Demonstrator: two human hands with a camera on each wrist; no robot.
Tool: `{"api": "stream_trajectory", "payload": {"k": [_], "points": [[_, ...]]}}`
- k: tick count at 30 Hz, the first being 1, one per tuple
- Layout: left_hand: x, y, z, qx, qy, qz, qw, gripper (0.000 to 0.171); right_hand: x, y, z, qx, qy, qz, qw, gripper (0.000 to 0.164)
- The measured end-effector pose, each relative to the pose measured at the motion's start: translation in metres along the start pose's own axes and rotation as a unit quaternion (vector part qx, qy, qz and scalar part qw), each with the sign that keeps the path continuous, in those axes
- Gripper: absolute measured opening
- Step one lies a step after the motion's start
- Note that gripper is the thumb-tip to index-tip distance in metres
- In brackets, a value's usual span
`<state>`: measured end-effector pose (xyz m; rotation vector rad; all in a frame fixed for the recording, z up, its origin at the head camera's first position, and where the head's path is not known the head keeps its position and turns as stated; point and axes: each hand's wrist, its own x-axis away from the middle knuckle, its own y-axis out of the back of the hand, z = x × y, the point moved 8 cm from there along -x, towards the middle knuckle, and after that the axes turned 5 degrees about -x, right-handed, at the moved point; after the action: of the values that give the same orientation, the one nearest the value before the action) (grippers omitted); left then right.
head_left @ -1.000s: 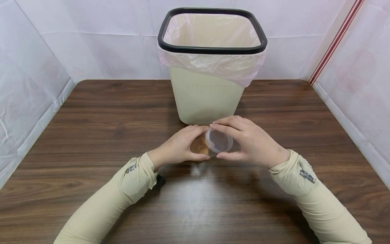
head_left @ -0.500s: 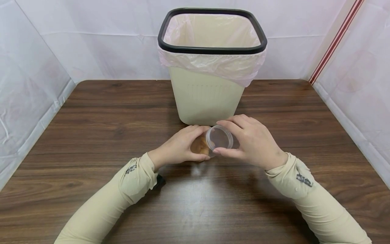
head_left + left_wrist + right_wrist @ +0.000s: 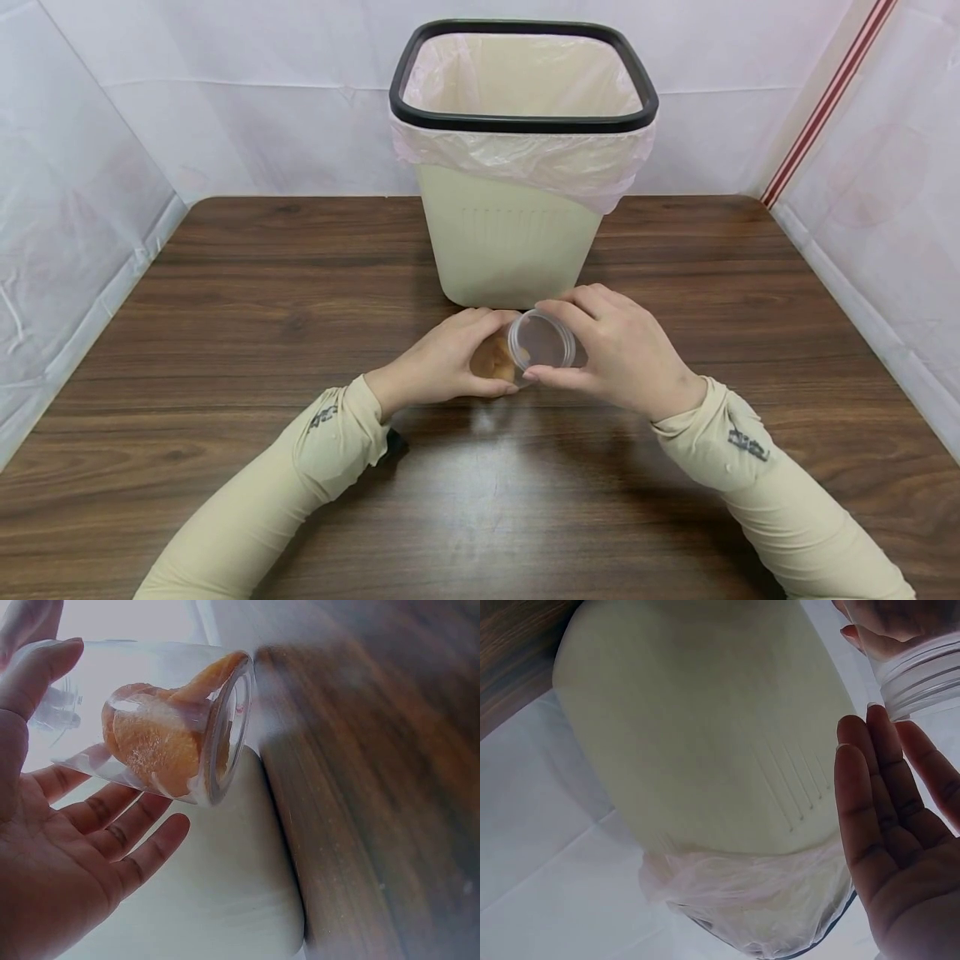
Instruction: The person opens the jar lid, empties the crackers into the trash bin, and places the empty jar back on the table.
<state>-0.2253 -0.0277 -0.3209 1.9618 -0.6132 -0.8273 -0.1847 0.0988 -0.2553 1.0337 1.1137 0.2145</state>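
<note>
Both hands are at a clear plastic jar (image 3: pixel 161 664), which lies tilted above the table in front of the bin. Pieces that look like orange peel (image 3: pixel 154 739) show through its wall, near the base. My left hand (image 3: pixel 442 358) grips the jar's body, thumb on one side and fingers on the other. The threaded mouth (image 3: pixel 922 679) has no lid on it and faces my right hand (image 3: pixel 622 354). In the head view, my right thumb and forefinger span that rim, thumb overlapping its near edge. The other right fingers extend below the mouth in the right wrist view.
Just behind the hands stands a cream waste bin (image 3: pixel 510 233) with a black rim and a pink plastic liner (image 3: pixel 525 154) folded over it. A small dark object (image 3: pixel 393 442) shows beside the left cuff. White sheeting (image 3: pixel 262 125) surrounds the brown wooden table (image 3: pixel 285 275).
My right thumb has moved up onto the jar's rim, and the right forefinger has shifted to the right along the mouth. My left hand and the jar have stayed nearly still.
</note>
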Motion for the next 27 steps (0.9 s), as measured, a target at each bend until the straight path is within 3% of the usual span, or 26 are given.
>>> {"api": "stream_trajectory", "payload": {"k": [27], "points": [[-0.0002, -0.0003, -0.0003, 0.004, -0.004, -0.001, 1.0, 0.069, -0.0013, -0.0022, 0.0018, -0.078, 0.046, 0.047, 0.995, 0.058]]}}
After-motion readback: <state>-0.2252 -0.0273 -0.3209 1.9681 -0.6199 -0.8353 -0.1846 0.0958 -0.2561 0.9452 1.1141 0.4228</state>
